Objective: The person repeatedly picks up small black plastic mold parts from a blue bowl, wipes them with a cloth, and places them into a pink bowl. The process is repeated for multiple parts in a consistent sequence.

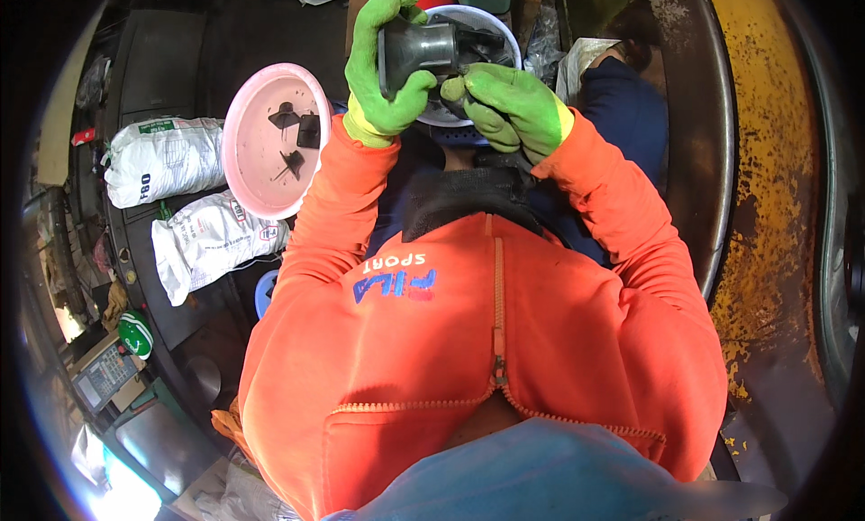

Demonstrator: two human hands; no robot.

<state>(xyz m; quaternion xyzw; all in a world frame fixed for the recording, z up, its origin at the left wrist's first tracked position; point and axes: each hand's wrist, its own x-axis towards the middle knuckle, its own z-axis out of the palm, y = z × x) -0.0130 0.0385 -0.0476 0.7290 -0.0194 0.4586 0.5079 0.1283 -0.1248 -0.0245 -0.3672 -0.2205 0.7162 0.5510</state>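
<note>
Left hand (383,66) in green glove clamped around dark plastic part (423,50), right hand (509,106) fingers pinching its underside, over white bowl (500,30), pink bowl (261,160) beside

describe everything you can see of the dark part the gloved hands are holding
The dark part is a dull grey-black piece, plastic or rubber by its look, with a wide flared end and a tube-like body lying sideways. The green-gloved left hand wraps its flared end; the right hand touches its underside. It is held above a pale blue basin.
</note>
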